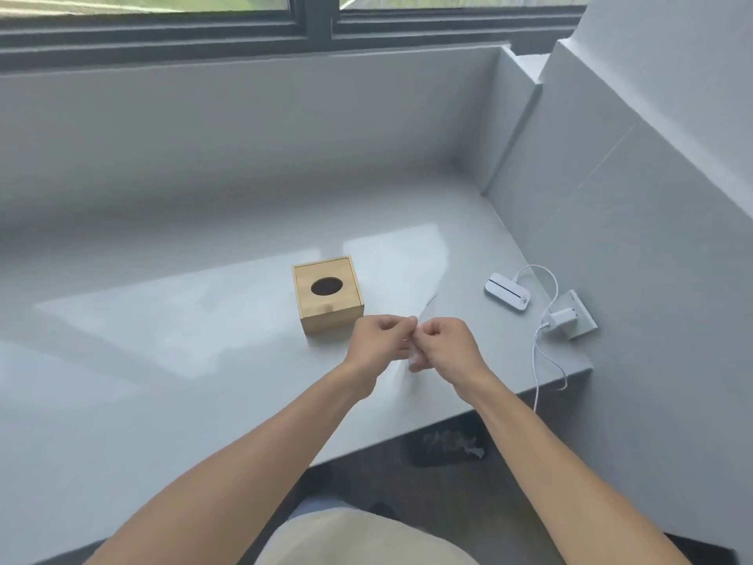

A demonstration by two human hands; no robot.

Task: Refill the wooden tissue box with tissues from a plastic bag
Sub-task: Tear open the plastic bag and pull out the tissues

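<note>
A small wooden tissue box (328, 294) sits on the shiny grey bench (163, 360), about in the middle of it. The box is square, and it has a dark oval hole in its top. No tissue pokes out of the hole. Two bare arms reach out over the bench from the near side. The left hand (377, 342) and the right hand (442, 344) meet just in front of the box, close to its near right corner, but they do not touch it. The fingers (397, 322) of the left hand are curled in, and so are the fingers of the right hand. Knuckles nearly touch knuckles. Between the two hands there is something thin and see-through, a clear plastic bag (415, 360), and both hands seem to pinch it. It is very hard to see, and a faint edge of it runs up past the hands toward the right of the box. I cannot tell if there are tissues in it. Off to the right, well apart from the box, a flat white gadget (507, 290) lies on the bench. A white cable (544, 352) loops from it to a white plug (562, 318) in a wall socket, and the cable hangs over the edge of the bench. Behind the bench is a grey wall with a dark window frame (318, 26) on top.
</note>
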